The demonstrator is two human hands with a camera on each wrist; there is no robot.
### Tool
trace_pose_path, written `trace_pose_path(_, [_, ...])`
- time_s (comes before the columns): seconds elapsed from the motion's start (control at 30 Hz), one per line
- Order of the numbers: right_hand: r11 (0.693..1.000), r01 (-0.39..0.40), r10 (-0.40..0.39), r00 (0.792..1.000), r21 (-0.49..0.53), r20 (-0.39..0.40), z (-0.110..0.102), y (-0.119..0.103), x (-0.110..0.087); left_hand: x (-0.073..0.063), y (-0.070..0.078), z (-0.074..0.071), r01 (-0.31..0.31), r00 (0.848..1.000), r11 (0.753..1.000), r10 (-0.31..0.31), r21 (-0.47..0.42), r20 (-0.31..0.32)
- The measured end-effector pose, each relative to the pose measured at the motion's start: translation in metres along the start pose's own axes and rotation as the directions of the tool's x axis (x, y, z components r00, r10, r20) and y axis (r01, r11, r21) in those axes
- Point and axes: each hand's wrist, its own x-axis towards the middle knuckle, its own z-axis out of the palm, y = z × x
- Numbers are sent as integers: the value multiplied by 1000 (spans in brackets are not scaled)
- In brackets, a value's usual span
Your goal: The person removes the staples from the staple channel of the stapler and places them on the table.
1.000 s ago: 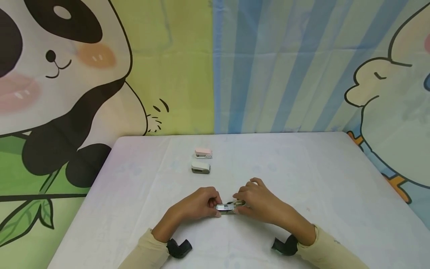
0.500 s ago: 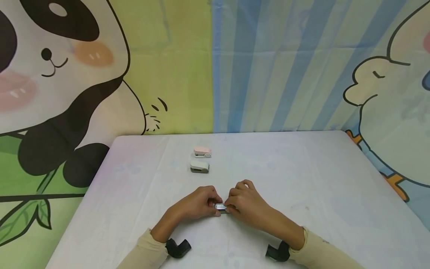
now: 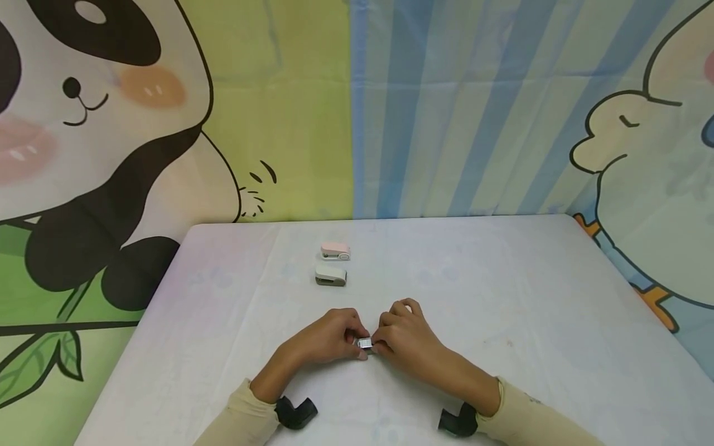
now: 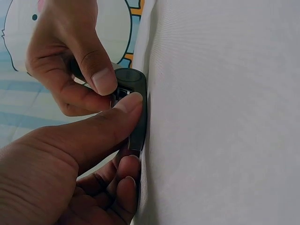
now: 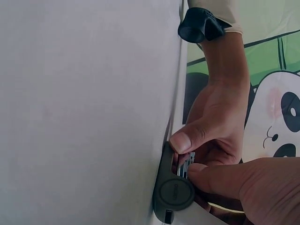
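A dark grey-green stapler (image 4: 131,76) lies at the front middle of the white table, with its silver metal channel (image 3: 365,343) showing between the hands. My left hand (image 3: 333,337) holds one end of it, thumb along the near side. From the other side, my right hand (image 3: 411,341) pinches at the metal part with thumb and forefinger, its other fingers raised. In the right wrist view the round hinge end of the stapler (image 5: 174,193) sits beneath the right thumb. Fingers cover most of the stapler in the head view.
Behind the hands stand a white stapler with a grey base (image 3: 331,276) and, farther back, a pink stapler (image 3: 335,251). The white tablecloth (image 3: 502,285) reaches a printed cartoon curtain (image 3: 446,111) at the back.
My right hand has shifted left along the stapler, covering its right end and much of the metal channel. The left hand has stayed in place. The view has tilted slightly.
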Motion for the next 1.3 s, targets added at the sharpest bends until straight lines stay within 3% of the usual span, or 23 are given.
trace_pose_path(0.43, [995,5,3,996,102,-85,7,0,5,-1,5,0,-15,1000,1000,15,12,-16])
trace_pose_path(0.77, [996,82,-78,992,40,-96,8,1,7,0,4,0,-4,1000,1000,5,21,-18])
trace_pose_path(0.97, [986,51,-40,997,159,-70,4,4,6,0,5,-1,-2,1000,1000,3,17,-17])
trace_pose_path(1.3, [945,-15,23,1000,328,-21,2,14,5,-1,1,-1,-4,1000,1000,4,-2,-13])
